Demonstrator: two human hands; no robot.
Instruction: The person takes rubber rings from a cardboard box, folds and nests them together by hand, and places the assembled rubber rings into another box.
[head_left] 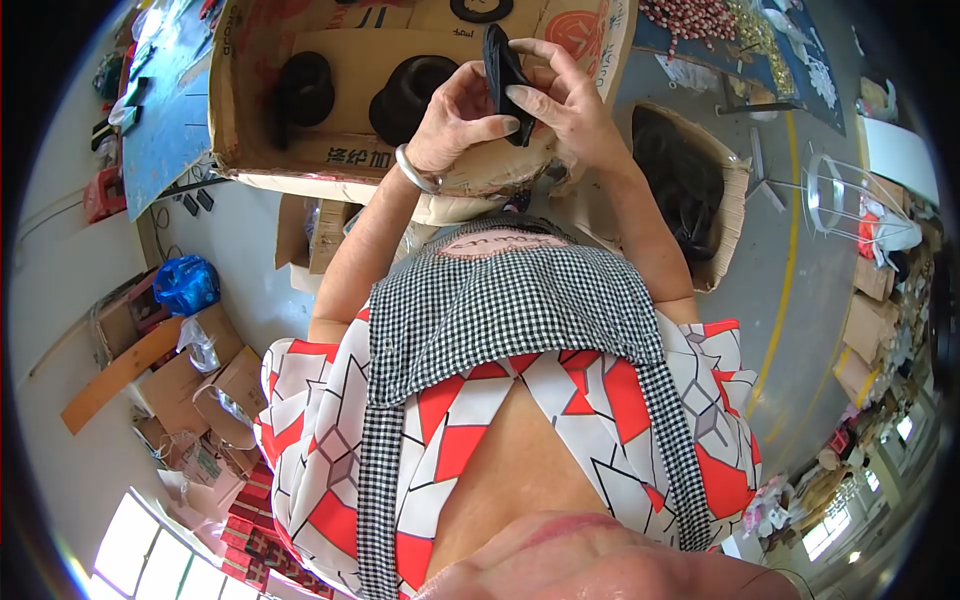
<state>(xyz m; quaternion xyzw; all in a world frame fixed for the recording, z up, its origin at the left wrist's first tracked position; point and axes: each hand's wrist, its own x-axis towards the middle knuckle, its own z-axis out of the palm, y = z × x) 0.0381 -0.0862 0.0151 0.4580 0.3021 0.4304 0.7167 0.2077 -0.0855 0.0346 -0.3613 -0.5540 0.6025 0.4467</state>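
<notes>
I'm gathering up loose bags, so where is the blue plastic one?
In the head view, the blue plastic bag is on the person's left, near the upper end of the long orange-brown board.

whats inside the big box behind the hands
The big box holds a dark lump, a larger lump and a black ring. The left hand, right hand and the black piece they grip cover part of it; anything behind them is hidden.

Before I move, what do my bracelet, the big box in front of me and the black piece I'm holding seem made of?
The bracelet looks like metal, smooth and silvery. The big box is matt brown cardboard, printed and worn at the edges. The black piece looks thin, perhaps fabric or rubber; I can't tell.
</notes>
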